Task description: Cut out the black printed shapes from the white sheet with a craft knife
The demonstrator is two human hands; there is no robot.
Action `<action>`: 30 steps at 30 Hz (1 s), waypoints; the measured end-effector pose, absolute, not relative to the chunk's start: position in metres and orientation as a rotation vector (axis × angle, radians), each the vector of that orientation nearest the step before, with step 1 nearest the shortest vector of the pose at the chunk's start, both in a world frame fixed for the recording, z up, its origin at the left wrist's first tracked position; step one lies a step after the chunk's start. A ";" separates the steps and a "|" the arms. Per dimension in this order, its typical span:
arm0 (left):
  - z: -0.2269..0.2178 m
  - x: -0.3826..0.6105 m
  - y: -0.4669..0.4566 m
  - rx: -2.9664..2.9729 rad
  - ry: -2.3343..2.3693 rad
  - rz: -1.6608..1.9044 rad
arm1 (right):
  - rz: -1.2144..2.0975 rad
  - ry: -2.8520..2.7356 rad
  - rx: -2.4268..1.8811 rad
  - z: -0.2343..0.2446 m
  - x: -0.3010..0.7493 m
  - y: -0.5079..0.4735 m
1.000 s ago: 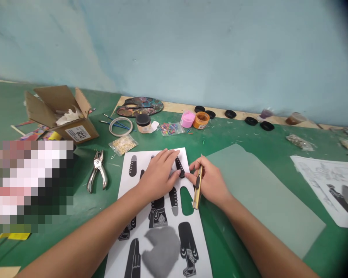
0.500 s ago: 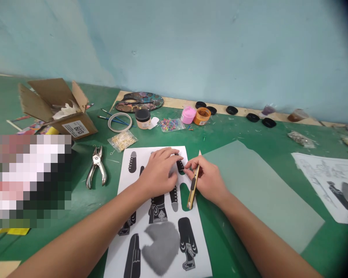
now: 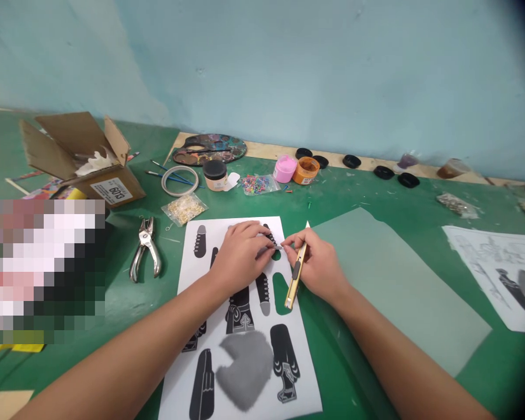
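Head view: the right hand [image 3: 318, 265] wraps a utility knife [image 3: 296, 269], left hand's [image 3: 242, 256] hold unclear beside the partly freed shoe print [image 3: 270, 234] on the paper sheet [image 3: 307, 385]; one hole [image 3: 280, 290] gapes, several figures [image 3: 282, 347] uncut.

"Any way through on the left?"
"Along the table [image 3: 171, 265], between the hole punch [image 3: 146, 236] and the printed sheet [image 3: 307, 388]. A small bag [image 3: 186, 209] stands at the far end."
"And on the right?"
"The right hand [image 3: 318, 262] and its slanted knife [image 3: 296, 279] bar the sheet's edge; only a narrow gap parts it from the left hand [image 3: 241, 256]."
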State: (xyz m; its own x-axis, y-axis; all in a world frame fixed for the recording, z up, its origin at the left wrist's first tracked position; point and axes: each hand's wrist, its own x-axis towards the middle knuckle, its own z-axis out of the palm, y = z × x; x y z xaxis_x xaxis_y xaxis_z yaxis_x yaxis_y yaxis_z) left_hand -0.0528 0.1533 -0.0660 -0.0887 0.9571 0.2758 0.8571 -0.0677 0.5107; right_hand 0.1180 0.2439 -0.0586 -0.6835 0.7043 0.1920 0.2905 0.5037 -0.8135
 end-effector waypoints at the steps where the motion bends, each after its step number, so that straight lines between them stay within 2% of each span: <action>1: -0.066 -0.053 0.153 1.998 2.018 0.865 | 1.040 -2.265 -0.804 -0.058 0.118 0.244; 11: -0.067 -0.053 0.152 2.008 2.003 0.879 | 0.767 -2.406 -0.554 -0.067 0.123 0.244; 30: -0.068 -0.052 0.153 2.001 2.030 0.902 | 0.872 -2.367 -0.657 -0.064 0.118 0.238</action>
